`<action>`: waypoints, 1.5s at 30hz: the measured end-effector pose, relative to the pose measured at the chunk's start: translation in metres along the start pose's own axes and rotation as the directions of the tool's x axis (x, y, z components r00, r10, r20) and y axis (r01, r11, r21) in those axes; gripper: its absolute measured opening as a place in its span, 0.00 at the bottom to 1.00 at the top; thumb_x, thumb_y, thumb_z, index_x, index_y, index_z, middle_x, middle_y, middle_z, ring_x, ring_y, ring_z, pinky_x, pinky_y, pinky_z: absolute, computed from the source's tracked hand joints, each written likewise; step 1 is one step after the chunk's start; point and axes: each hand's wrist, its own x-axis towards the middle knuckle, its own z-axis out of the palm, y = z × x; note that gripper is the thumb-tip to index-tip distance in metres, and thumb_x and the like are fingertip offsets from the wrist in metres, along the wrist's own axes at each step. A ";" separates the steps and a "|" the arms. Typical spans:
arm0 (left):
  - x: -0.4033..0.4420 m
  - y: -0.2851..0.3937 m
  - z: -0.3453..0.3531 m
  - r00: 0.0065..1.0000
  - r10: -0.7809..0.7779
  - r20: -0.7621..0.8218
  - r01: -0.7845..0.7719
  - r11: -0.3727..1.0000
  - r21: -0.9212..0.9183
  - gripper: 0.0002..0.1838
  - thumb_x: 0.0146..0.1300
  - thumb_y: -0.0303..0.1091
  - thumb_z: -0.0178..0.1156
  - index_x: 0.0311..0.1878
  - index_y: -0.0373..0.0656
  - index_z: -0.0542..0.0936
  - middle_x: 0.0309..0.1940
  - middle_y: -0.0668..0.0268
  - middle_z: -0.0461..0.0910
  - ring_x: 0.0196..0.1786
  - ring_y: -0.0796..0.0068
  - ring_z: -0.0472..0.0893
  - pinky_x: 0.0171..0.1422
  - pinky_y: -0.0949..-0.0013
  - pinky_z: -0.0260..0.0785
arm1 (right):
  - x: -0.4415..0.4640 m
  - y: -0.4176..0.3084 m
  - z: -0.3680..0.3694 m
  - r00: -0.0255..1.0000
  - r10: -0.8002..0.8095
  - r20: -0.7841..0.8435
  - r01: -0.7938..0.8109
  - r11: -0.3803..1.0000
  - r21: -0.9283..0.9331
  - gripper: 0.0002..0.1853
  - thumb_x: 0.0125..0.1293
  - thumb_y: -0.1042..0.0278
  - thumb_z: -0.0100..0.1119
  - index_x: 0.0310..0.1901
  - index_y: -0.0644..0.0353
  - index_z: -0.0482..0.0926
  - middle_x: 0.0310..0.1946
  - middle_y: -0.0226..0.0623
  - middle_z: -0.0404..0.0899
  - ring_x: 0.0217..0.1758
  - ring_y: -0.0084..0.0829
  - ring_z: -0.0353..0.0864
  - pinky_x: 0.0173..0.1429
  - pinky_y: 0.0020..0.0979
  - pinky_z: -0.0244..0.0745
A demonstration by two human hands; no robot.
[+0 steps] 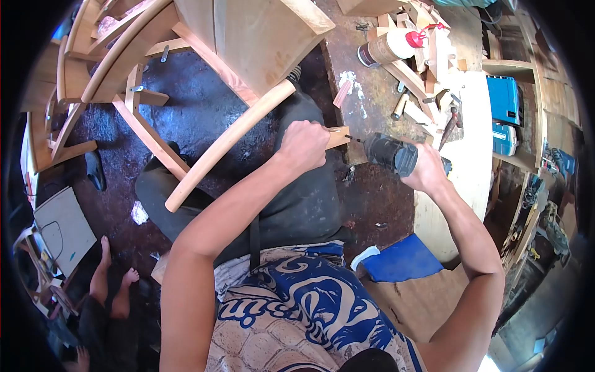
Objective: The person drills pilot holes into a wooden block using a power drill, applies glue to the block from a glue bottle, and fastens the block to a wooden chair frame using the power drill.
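My left hand point(304, 146) is closed round a small wooden piece point(338, 137), whose end sticks out to the right of the fist. My right hand point(427, 167) grips a dark power drill point(390, 154) that points left. The drill's thin bit reaches toward the end of the wooden piece; whether they touch is too small to tell. Just left of my left hand, a curved wooden rail point(229, 146) of a chair frame lies slanted across my lap.
A glue bottle point(390, 48) with a red cap, wood offcuts and a hammer point(450, 129) lie on the workbench point(347, 62). More curved wooden frames point(127, 53) stand at the upper left. Another person's bare feet point(127, 277) show at the lower left. Blue cases point(503, 99) sit on a shelf at right.
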 end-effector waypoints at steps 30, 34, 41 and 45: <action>-0.001 -0.002 0.002 0.998 -0.017 0.053 0.014 0.999 0.045 0.11 0.45 0.32 0.66 0.30 0.34 0.82 0.27 0.53 0.83 0.26 0.56 0.86 0.33 0.58 0.79 | 0.005 0.011 0.013 0.999 -0.030 0.010 0.029 0.996 0.085 0.17 0.46 0.66 0.75 0.39 0.62 0.84 0.34 0.48 0.86 0.40 0.51 0.86 0.50 0.42 0.81; -0.003 0.001 0.003 0.998 -0.024 0.057 0.022 0.999 0.035 0.11 0.45 0.32 0.66 0.30 0.34 0.82 0.27 0.53 0.83 0.26 0.56 0.86 0.32 0.58 0.79 | 0.002 0.013 0.018 0.997 -0.069 0.035 0.066 0.995 0.074 0.17 0.48 0.63 0.73 0.40 0.61 0.84 0.35 0.49 0.86 0.42 0.52 0.86 0.51 0.43 0.81; -0.003 -0.002 0.002 0.999 -0.008 0.032 0.007 0.999 0.031 0.11 0.45 0.33 0.66 0.30 0.34 0.82 0.27 0.53 0.83 0.26 0.55 0.85 0.33 0.58 0.79 | -0.010 0.009 0.010 0.997 -0.079 0.007 0.078 0.988 0.136 0.18 0.51 0.61 0.72 0.44 0.59 0.84 0.39 0.46 0.87 0.43 0.52 0.85 0.53 0.44 0.80; -0.003 -0.001 0.002 1.000 -0.008 0.028 0.007 1.000 0.025 0.11 0.46 0.33 0.65 0.30 0.35 0.82 0.27 0.52 0.83 0.26 0.54 0.85 0.34 0.56 0.79 | -0.022 0.004 -0.001 0.998 -0.051 -0.024 0.054 0.992 0.116 0.19 0.51 0.61 0.72 0.45 0.59 0.84 0.41 0.45 0.87 0.45 0.51 0.84 0.55 0.45 0.79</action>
